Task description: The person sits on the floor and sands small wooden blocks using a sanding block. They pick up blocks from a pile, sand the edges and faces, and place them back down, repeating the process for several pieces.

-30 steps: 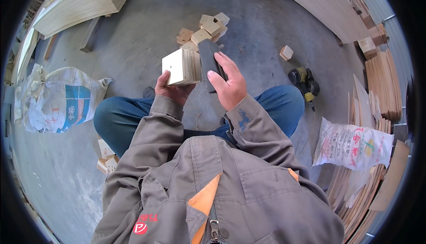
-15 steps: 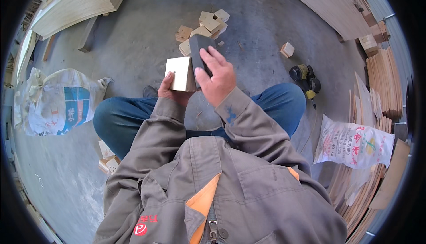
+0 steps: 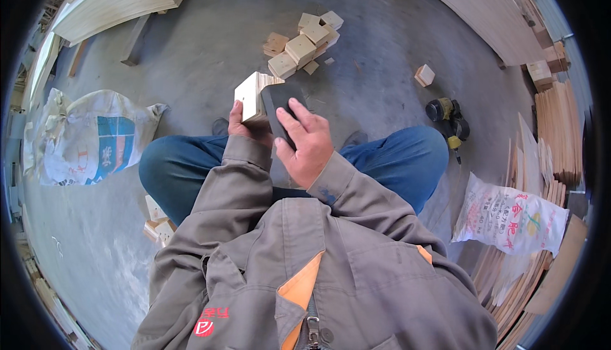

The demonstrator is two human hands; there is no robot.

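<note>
Between my knees, my left hand (image 3: 249, 127) is closed around the lower part of a pale wooden block (image 3: 249, 98), whose side shows stacked layers. My right hand (image 3: 308, 139) grips a dark grey sanding block (image 3: 280, 109), with the thumb on the near side and the fingers over its face. The sanding block lies against the right side of the wooden block. My left fingers under the wooden block are mostly hidden.
A heap of similar wooden blocks (image 3: 300, 49) lies on the floor ahead, and a single block (image 3: 424, 75) sits farther right. A cordless drill (image 3: 450, 121) rests beyond my right knee. White woven sacks (image 3: 83, 140) flank me, and stacked boards (image 3: 557, 130) stand at the right.
The sanding block has moved down and is tilted along the wooden block's right side. The wooden block has turned so that more of its layered side shows. My view has shifted slightly.
</note>
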